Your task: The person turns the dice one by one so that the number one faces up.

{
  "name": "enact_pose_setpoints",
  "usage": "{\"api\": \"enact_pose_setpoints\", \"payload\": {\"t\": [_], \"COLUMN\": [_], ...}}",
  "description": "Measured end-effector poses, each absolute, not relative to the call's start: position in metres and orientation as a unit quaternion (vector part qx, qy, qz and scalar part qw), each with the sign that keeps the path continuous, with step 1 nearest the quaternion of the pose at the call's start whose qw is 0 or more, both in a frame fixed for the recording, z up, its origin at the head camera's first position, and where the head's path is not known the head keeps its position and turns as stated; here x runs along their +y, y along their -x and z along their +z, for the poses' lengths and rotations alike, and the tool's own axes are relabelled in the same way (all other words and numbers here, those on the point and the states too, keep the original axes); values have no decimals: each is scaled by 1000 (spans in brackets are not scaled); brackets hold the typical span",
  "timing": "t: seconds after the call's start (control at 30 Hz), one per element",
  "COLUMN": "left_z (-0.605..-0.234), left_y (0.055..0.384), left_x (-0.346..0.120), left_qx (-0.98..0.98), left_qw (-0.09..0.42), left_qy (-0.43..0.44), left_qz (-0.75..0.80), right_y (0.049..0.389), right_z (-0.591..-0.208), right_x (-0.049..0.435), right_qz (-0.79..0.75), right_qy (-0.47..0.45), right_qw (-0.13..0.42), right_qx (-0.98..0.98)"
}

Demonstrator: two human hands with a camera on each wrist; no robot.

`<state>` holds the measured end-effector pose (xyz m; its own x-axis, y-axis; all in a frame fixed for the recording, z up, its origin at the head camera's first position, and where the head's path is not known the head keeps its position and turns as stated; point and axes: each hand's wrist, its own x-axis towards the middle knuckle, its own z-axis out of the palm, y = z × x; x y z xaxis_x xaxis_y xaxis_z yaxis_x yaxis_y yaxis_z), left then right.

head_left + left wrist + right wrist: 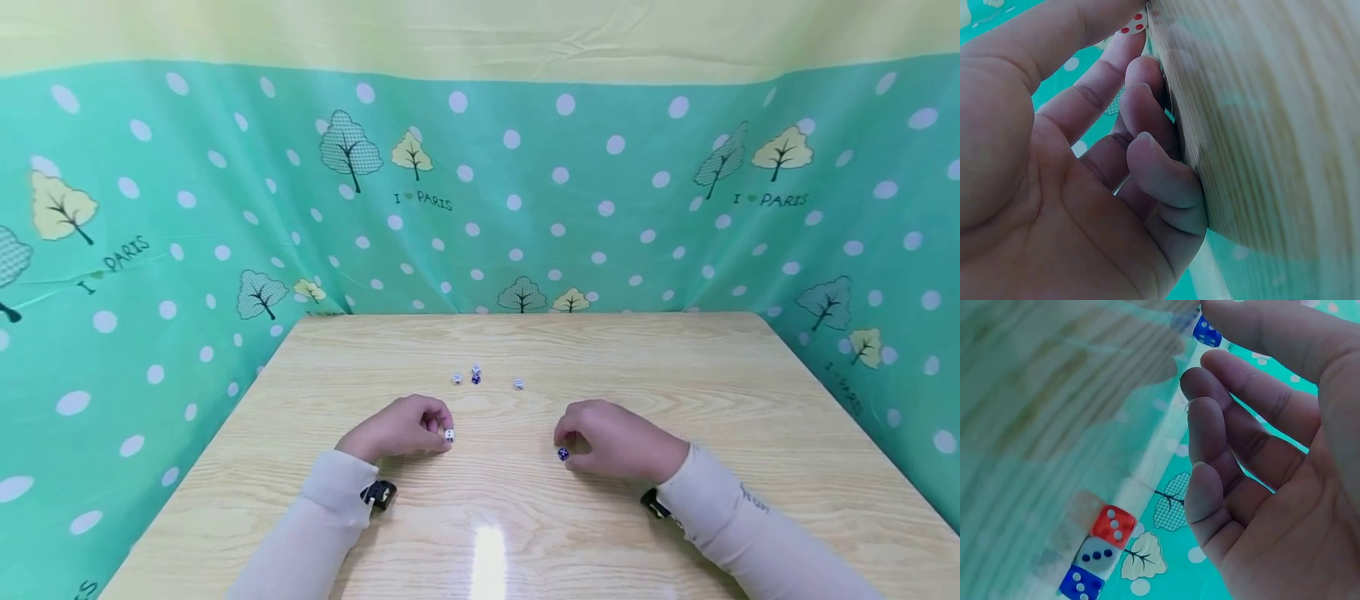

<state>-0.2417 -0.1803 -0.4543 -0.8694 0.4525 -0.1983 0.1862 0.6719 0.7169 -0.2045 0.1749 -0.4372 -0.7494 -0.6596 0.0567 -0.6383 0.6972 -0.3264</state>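
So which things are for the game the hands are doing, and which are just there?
Seem part of it:
- white die that the left hand pinches
- blue die at the right hand's fingertips
- probably the dice farther back, which no hand touches

Just there:
- dotted cloth behind
- wooden table underneath

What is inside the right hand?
The right hand holds a blue die with white dots; nothing else shows inside. The die's faces turned into the grip are covered, so their dots cannot be seen.
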Motion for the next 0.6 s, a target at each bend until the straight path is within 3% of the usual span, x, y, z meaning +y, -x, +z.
{"api": "enact_pose_setpoints", "payload": {"t": [0.6], "left_z": [-453], "left_y": [243], "left_x": [-176], "left_qx": [898], "left_qw": [180], "left_qy": [-182], "left_qz": [358], "right_y": [201], "right_z": [-442], "right_x": [173], "right_qz": [-152], "right_qy": [377], "right_qw": [5], "right_qx": [914]}}
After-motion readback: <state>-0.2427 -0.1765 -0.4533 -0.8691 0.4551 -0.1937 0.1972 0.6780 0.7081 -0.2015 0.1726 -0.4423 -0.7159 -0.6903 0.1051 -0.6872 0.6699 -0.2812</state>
